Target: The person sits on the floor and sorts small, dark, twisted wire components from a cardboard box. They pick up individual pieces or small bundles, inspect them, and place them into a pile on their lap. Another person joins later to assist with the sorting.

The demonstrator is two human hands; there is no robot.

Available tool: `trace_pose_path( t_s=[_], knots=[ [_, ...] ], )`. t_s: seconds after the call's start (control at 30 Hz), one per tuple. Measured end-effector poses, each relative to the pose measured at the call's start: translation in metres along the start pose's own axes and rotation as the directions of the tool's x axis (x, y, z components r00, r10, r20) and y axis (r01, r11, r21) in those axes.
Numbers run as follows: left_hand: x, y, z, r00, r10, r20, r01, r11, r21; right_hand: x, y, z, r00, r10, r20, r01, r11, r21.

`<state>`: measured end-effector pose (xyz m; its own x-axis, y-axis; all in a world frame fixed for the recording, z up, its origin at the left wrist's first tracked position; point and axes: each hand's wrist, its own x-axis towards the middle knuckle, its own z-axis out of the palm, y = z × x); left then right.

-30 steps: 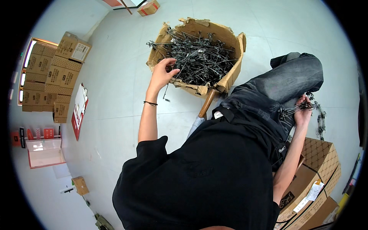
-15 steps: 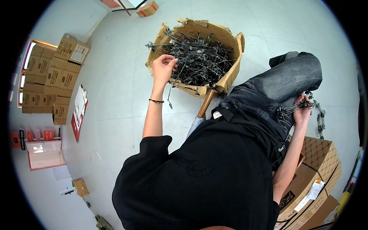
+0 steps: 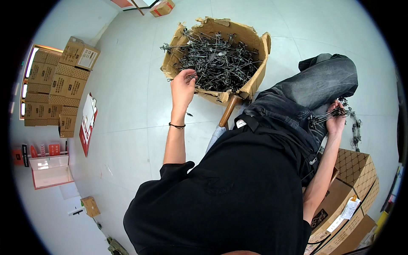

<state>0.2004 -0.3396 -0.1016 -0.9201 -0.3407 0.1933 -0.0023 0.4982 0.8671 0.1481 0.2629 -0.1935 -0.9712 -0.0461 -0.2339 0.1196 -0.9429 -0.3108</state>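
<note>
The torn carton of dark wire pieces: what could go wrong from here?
The wire pieces lie crossed over one another, so pulling one might drag others along. The carton is torn ragged along the top, which could snag wires. The bundle in the right hand fans out unevenly, so some pieces might slip or tangle.

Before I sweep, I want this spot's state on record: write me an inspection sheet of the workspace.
Surface: pale tiled floor.
Things handled: torn cardboard box heaped with dark wire pieces.
Clutter: tangled wire beyond the right hand; red-and-white panel at left.
Hands: left hand pinches a wire piece near the box's rim; right hand grips a wire bundle.
Cables: none certain.
Surroundings: stacked cartons at left, patterned carton at lower right.
</note>
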Motion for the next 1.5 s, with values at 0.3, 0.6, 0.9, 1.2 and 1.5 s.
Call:
trace_pose_path(
  t_s=[0.3,0.6,0.9,1.2,1.5],
  knots=[
    [0.015,-0.015,0.01,0.986,0.159,-0.039,-0.132,0.911,0.392,-0.002,0.002,0.004,1.0,0.014,0.012,-0.014,1.0,0.012],
    [0.028,-0.008,0.004,0.917,0.349,-0.194,-0.247,0.878,0.41,-0.001,0.001,0.0,1.0,0.003,0.017,-0.003,1.0,-0.004],
    [0.073,0.029,-0.047,0.989,0.141,-0.042,-0.127,0.96,0.25,-0.002,0.0,0.001,0.999,0.012,0.038,-0.012,1.0,0.004],
    [0.019,-0.038,-0.028,0.981,-0.144,0.128,0.163,0.974,-0.157,-0.001,-0.001,-0.002,0.999,-0.008,0.034,0.009,1.0,-0.007],
    [0.035,-0.051,-0.024,0.987,-0.152,0.044,0.127,0.925,0.358,0.0,-0.002,0.0,1.0,-0.017,-0.008,0.016,1.0,-0.013]
  ],
)
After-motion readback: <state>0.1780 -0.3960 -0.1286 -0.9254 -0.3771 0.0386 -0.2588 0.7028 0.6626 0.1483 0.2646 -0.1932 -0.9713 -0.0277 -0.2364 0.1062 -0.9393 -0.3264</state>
